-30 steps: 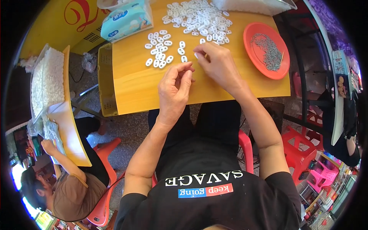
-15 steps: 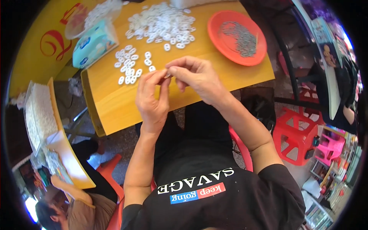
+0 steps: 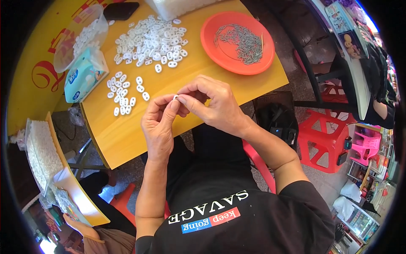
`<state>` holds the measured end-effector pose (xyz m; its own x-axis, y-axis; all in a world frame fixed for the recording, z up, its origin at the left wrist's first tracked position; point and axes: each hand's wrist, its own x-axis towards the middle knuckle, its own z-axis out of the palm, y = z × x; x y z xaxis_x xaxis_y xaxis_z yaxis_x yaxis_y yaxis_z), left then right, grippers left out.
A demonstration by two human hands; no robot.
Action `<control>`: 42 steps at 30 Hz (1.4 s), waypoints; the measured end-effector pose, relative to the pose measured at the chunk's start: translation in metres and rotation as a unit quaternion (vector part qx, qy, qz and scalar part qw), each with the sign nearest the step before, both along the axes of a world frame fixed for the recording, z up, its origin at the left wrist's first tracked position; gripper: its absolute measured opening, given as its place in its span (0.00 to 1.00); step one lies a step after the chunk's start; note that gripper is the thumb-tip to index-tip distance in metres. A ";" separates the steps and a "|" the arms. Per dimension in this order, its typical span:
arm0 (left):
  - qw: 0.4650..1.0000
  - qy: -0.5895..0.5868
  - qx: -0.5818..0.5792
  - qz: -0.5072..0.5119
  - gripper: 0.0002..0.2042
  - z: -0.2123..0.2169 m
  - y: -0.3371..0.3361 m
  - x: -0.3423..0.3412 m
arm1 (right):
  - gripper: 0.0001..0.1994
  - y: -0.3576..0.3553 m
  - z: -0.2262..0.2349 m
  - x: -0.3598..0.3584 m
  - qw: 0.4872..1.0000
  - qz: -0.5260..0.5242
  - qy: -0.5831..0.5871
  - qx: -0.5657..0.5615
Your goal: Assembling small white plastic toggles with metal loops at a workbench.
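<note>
Over the near part of the yellow table [image 3: 114, 142], my two hands meet at their fingertips. My left hand [image 3: 160, 120] is closed in a pinch on a small white plastic piece [image 3: 175, 97], mostly covered by fingers. My right hand [image 3: 215, 101] pinches right against that piece; what its fingertips hold is hidden. Beyond my left hand lie a row of white two-holed oval pieces [image 3: 140, 88] and a looser group of the same ovals [image 3: 122, 93]. Farther back spreads a large pile of them [image 3: 156, 40]. Thin grey metal pieces [image 3: 247, 44] lie on a round red plate [image 3: 211, 55].
A blue tissue pack [image 3: 86, 76] and a clear tub [image 3: 63, 59] with more white pieces stand at the table's left edge. A dark phone [image 3: 121, 10] lies at the back. Red stools [image 3: 323, 142] stand to the right. Another person's arm [image 3: 82, 228] shows at lower left.
The view has shifted, so the table and its contents appear lower and farther left. My left fingers have turned, bringing the thumb up, and the white piece now shows between both hands.
</note>
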<state>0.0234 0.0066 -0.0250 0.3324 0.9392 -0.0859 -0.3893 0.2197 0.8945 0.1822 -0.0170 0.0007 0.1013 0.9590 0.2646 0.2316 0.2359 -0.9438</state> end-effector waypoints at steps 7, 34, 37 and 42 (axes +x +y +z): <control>0.985 0.145 0.098 -0.005 0.04 -0.016 -0.003 0.003 | 0.03 0.030 0.004 0.083 0.958 -0.091 -0.266 0.059; 0.983 0.133 0.126 -0.029 0.05 -0.018 0.000 -0.001 | 0.05 0.077 -0.032 0.131 0.816 -0.030 -0.550 0.176; 0.983 0.132 0.123 -0.029 0.05 -0.017 0.000 -0.001 | 0.05 0.079 -0.034 0.132 0.814 -0.032 -0.547 0.192; 0.985 0.120 0.118 -0.023 0.05 -0.018 0.000 -0.001 | 0.05 0.080 -0.034 0.135 0.819 -0.049 -0.535 0.202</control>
